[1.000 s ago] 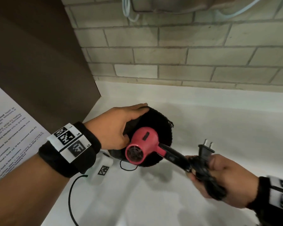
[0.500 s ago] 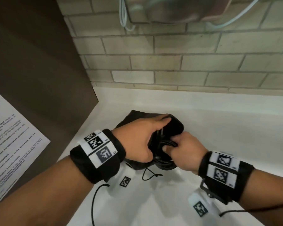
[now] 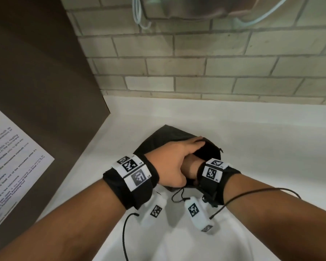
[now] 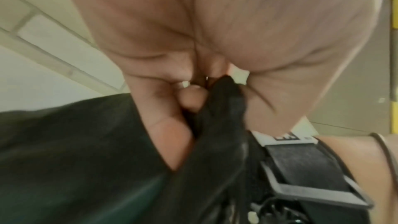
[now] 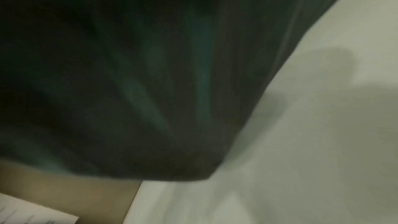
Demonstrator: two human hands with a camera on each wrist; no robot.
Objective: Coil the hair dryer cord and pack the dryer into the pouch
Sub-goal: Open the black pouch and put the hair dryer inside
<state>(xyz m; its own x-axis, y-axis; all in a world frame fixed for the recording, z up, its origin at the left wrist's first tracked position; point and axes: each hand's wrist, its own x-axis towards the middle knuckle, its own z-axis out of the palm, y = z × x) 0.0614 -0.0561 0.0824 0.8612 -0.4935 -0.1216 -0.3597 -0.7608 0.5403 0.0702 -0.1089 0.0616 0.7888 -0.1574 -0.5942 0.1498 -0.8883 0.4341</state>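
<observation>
A black fabric pouch (image 3: 164, 136) lies on the white counter (image 3: 262, 147). My left hand (image 3: 184, 155) grips the near rim of its mouth; in the left wrist view the fingers (image 4: 191, 98) pinch a fold of the black fabric (image 4: 217, 108). My right hand (image 3: 191, 166) reaches into the pouch up to the wrist, so its fingers are hidden. The hair dryer and its cord are out of sight. The right wrist view shows only dark pouch cloth (image 5: 150, 74) over the counter (image 5: 323, 142).
A brown panel (image 3: 36, 81) with a printed notice (image 3: 11, 157) stands at the left. A brick wall (image 3: 196, 63) runs behind the counter, with a metal fixture (image 3: 186, 6) mounted above. The pouch's drawstring (image 3: 177, 196) trails toward me.
One second ago my right hand held the pink dryer and coiled cord at the pouch mouth. They went inside, and my right hand has now pushed in deeper, up to the wrist.
</observation>
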